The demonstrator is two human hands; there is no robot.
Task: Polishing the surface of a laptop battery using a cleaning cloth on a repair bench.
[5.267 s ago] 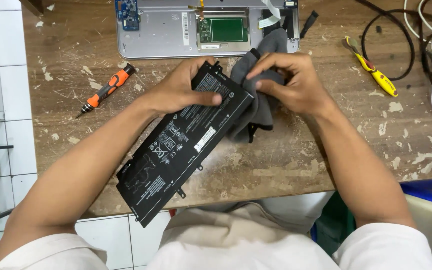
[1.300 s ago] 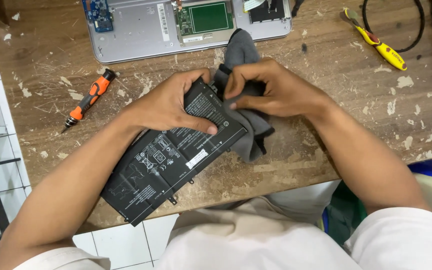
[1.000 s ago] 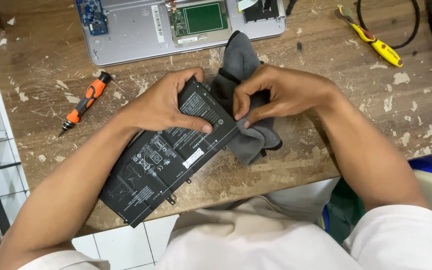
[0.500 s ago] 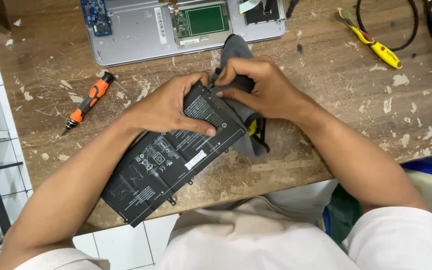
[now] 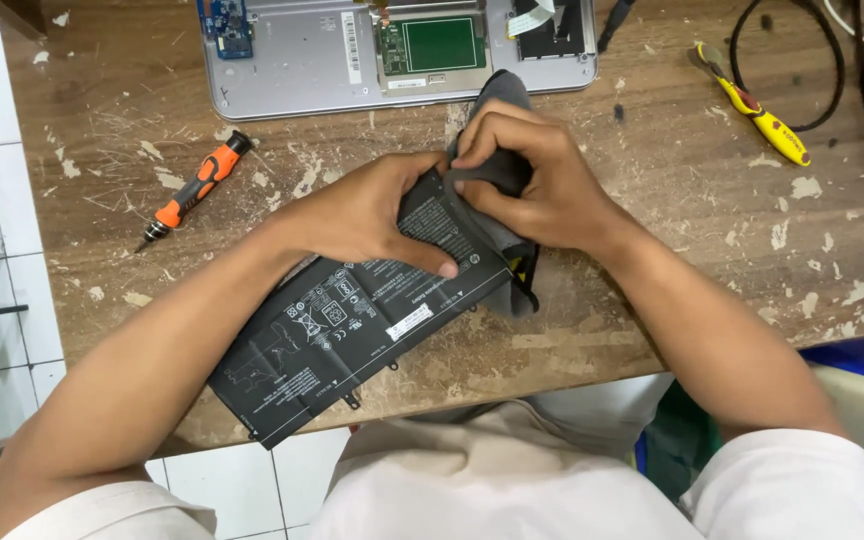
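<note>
Left hand (image 5: 367, 215) is pressed flat on the black battery (image 5: 352, 325), unclenched; right hand (image 5: 532, 180) is clenched on a grey cloth (image 5: 502, 95) at the battery's far end, on the bench (image 5: 652, 300)

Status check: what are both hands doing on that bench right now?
Left hand pressing flat black battery down. Right hand gripping grey cloth at its end. Nothing blocking.
</note>
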